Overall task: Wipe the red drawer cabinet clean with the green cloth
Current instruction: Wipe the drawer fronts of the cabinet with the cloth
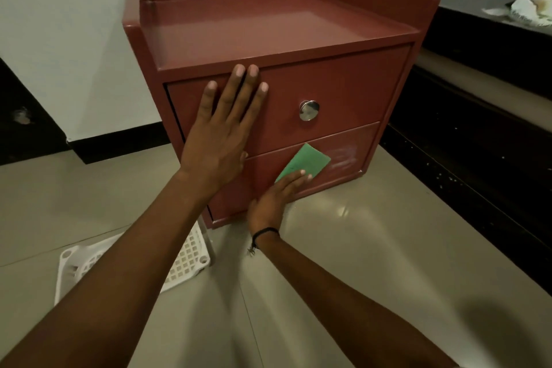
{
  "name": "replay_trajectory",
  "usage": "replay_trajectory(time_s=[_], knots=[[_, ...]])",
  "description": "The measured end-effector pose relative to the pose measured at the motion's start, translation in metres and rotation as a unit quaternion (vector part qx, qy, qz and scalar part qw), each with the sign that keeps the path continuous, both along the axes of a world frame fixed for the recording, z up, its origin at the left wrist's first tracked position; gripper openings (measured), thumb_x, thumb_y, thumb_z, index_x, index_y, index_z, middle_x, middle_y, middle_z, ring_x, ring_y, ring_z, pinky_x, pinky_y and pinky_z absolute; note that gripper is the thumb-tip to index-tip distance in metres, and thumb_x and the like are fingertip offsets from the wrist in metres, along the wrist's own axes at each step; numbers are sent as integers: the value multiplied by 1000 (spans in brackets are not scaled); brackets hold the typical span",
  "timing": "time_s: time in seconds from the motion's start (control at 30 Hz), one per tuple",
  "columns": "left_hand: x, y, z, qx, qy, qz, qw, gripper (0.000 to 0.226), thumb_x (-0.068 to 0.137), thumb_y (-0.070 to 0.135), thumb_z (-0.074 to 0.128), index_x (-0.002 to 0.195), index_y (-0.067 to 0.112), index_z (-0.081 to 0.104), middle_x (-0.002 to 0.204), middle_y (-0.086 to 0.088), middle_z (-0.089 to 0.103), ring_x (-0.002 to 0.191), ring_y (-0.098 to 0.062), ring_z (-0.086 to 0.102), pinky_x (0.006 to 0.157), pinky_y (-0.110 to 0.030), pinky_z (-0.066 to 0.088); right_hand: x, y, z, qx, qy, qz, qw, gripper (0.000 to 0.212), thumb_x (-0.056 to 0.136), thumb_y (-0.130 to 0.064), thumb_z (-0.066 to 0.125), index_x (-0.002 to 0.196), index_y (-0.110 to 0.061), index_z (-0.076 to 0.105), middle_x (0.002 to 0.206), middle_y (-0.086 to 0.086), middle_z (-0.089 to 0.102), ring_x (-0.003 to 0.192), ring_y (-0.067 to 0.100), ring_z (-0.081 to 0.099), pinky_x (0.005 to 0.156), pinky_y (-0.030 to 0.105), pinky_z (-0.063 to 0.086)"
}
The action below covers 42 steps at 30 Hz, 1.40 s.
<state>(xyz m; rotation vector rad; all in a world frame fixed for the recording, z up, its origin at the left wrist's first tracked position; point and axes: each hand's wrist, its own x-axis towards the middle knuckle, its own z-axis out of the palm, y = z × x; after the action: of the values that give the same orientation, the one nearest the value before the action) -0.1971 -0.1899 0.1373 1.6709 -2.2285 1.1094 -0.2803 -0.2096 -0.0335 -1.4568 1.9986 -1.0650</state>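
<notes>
Head view: the red drawer cabinet (343,81) stands under both my hands. My left hand (222,134) lies flat, fingers straight, on the upper drawer. Below it, my right hand (274,197) presses the green cloth (307,160) with straight fingers against the lower drawer.

Bare forearms (125,275) — a thin, knotted black cord bracelet (265,232) behind the right hand (273,199).

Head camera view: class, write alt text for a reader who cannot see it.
A person's right hand presses a green cloth flat against the lower drawer of a red drawer cabinet, while the left hand rests flat on the upper drawer. A white basket lies on the floor.
</notes>
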Motion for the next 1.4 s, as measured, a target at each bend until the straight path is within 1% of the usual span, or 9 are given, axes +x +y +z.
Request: replay_trajectory(time_s=[0.2, 0.33, 0.47, 0.6, 0.7, 0.83, 1.0, 1.1, 1.4], knots=[[7, 1, -4, 9, -14, -8, 1000, 126, 72, 42, 78, 158, 10, -7, 166, -16, -10, 154, -32, -8, 122, -50, -7, -78, 0, -38, -134, 208, 135, 960, 92, 75, 15, 24, 153, -7, -18, 163, 18, -18, 152, 38, -4, 108, 44, 44], [6, -2, -6, 21, -9, -4, 1000, 126, 71, 27, 79, 158, 11, -11, 166, -14, -14, 153, -30, -13, 120, -49, -11, -26, 1, 11, -74, -116, 35, 990, 101, 79, 13, 47, 154, -8, -18, 162, 12, -23, 150, 26, -14, 123, 34, 9], [3, -5, -8, 24, 6, -10, 1000, 112, 78, 23, 68, 158, 12, -11, 165, -13, -17, 152, -30, -17, 119, -51, -14, -2, -35, 69, 74, -352, -161, 919, 97, 86, -8, 58, 147, 13, -15, 159, 31, -13, 151, 37, -10, 122, 31, -3], [2, -6, -11, 17, 11, 9, 1000, 124, 68, 20, 76, 158, 11, -9, 162, -12, -23, 151, -29, -20, 118, -51, -18, 26, 0, 47, 23, -157, -69, 985, 83, 93, -18, 47, 145, 20, -7, 156, 38, -11, 148, 47, -10, 121, 44, -14], [1, -7, -13, 29, 13, 13, 999, 129, 68, 27, 81, 158, 11, -11, 160, -12, -29, 150, -29, -24, 117, -51, -20, 25, 32, 7, -93, -63, 74, 991, 100, 90, 1, 57, 150, -3, -22, 160, 14, -29, 150, 21, -22, 123, 37, 19], [1, -3, -8, 43, 6, 26, 999, 134, 68, 37, 83, 157, 11, -14, 160, -12, -31, 149, -30, -25, 117, -51, -20, -21, 33, 20, -152, -103, 80, 980, 104, 73, 23, 46, 155, -8, -10, 165, 7, -16, 151, 13, -12, 116, 7, 7], [1, -1, -6, 42, -8, 38, 998, 135, 68, 43, 81, 156, 10, -16, 162, -14, -27, 150, -31, -23, 115, -51, -24, -68, 42, 11, -220, -198, -63, 953, 104, 71, 32, 30, 158, -22, 13, 165, -4, 17, 152, 12, 13, 123, 30, 18], [1, 0, -6, 44, -4, 34, 998, 135, 67, 42, 82, 157, 10, -14, 163, -14, -24, 151, -31, -21, 115, -51, -23, -66, 25, 4, -150, -184, -117, 964, 99, 74, 26, 34, 157, -24, 10, 165, 2, 15, 152, 20, 16, 122, 35, 24], [-2, 0, -6, 44, -6, 41, 998, 135, 69, 47, 80, 156, 10, -16, 162, -15, -27, 150, -32, -23, 117, -53, -19, -44, 12, 5, -114, -48, 77, 989, 100, 75, 21, 42, 157, -9, -7, 164, 9, -20, 152, 24, -14, 123, 27, 9]])
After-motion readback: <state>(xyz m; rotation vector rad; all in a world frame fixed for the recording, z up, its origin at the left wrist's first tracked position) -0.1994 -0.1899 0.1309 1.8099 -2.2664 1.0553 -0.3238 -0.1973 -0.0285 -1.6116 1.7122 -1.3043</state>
